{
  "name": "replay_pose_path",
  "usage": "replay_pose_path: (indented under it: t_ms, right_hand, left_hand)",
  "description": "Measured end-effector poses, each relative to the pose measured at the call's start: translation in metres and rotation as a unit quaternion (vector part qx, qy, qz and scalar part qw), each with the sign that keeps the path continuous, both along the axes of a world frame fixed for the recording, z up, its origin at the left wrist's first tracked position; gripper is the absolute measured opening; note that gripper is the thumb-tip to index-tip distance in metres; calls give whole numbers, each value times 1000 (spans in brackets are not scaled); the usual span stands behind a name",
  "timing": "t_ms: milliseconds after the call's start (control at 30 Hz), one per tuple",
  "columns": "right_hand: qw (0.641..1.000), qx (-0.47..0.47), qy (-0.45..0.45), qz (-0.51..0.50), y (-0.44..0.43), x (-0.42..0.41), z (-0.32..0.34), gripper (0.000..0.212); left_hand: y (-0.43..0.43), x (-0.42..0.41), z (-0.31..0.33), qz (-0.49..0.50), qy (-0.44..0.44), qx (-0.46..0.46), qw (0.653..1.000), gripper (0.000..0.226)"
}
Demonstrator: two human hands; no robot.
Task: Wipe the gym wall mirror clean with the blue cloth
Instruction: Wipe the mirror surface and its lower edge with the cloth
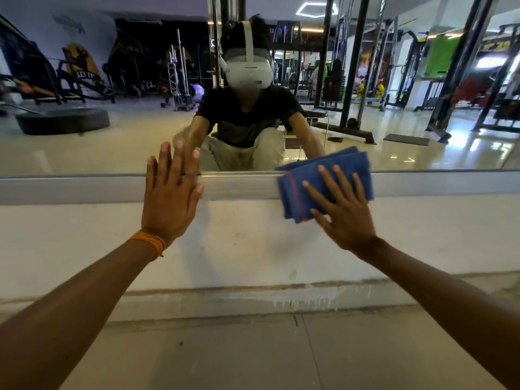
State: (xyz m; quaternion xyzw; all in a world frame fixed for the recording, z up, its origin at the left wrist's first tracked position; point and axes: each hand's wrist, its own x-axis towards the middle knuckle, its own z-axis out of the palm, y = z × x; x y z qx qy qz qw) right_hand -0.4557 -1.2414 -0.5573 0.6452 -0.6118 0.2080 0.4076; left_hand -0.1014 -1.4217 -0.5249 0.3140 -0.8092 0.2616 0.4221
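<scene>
Head view: the right grip (347,213) is wide, its fingers straight and spread, the palm laid flat on the blue cloth (292,192) and curled round nothing. The cloth is folded into a thick pad with a thin red stripe near its left side. It lies under the fingers and juts out beyond them upward and to the left, while the heel of the hand hangs off the cloth's lower right corner, over the white wall (253,237). The cloth straddles the bottom edge of the mirror (112,150): its upper part covers the lowest strip of glass, its middle crosses the pale metal frame (84,187), and its lower end overlaps the wall beneath.

The left grip (168,198) is also wide and holds nothing. It lies flat across the same frame, well apart from the cloth, with straight fingers reaching up onto the glass. An orange thread band (149,243) circles that wrist.

The glass reflects a crouching person in a black shirt, light trousers and a white headset (249,68), with gym machines and a big black tyre (62,121) on a glossy floor. Below the wall lies the grey tiled floor (253,350).
</scene>
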Motion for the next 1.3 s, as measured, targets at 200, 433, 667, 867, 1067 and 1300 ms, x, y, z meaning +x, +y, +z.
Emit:
replay_pose_path:
  t_ms: [200, 433, 667, 867, 1067, 1300]
  right_hand:
    - [998, -30, -48, -6, -17, 16, -5, 65]
    - [996, -11, 35, 80, -56, 88, 4, 59]
    - [999, -28, -23, -10, -9, 7, -2, 65]
    - [997, 21, 47, 51, -73, 130, 8, 61]
    - [998, 25, 36, 37, -65, 122, 9, 59]
    - [999, 38, -29, -15, -52, 143, 11, 67]
  left_hand:
    - [-1, 0, -3, 9, -4, -8, 1000, 66]
    - [1, 7, 4, -9, -12, 9, 1000, 64]
    - [-7, 26, 5, -1, 9, 1, 1000, 59]
    - [-22, 58, 3, -13, 12, -5, 1000, 61]
    - [-38, 104, 0, -25, 12, 4, 1000, 64]
    - [-61, 168, 4, -11, 23, 16, 1000, 63]
